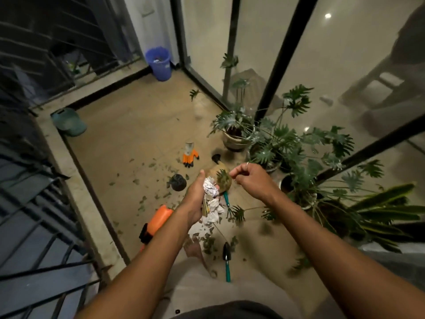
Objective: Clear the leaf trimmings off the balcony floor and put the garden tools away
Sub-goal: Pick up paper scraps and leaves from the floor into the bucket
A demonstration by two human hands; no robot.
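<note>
The left grip (197,198) is clenched around a wad of crumpled white paper (215,211) with green leaf scraps caught in it, held upright over the tan balcony floor (128,134), apparently as a catch-all so cuttings need not be carried singly. The right grip (250,178), at two o'clock from the left and just beside it, has thumb and forefinger pinched on what looks like the stalk of a split green leaf (222,177). That leaf hangs between the two grips, close to the top of the wad; the pinch is small in view, so this is a judgement. I read the step as feeding that leaf into the bundle. Many scattered green leaf trimmings (142,201) lie on the floor, mostly at nine to eleven o'clock from the left grip and well apart from both grips. The tools are not yet put away: a teal-handled black trowel (227,261) lies at six o'clock below the grips, a teal-handled hand rake (226,199) just under the wad, an orange-and-grey glove (189,155) at twelve o'clock, an orange spray bottle (158,221) at eight o'clock. A blue plastic bin (158,63) stands far off at twelve o'clock in the corner, the likely place for the bundle, and a green watering can (69,122) sits at ten o'clock by the floor's edge
</note>
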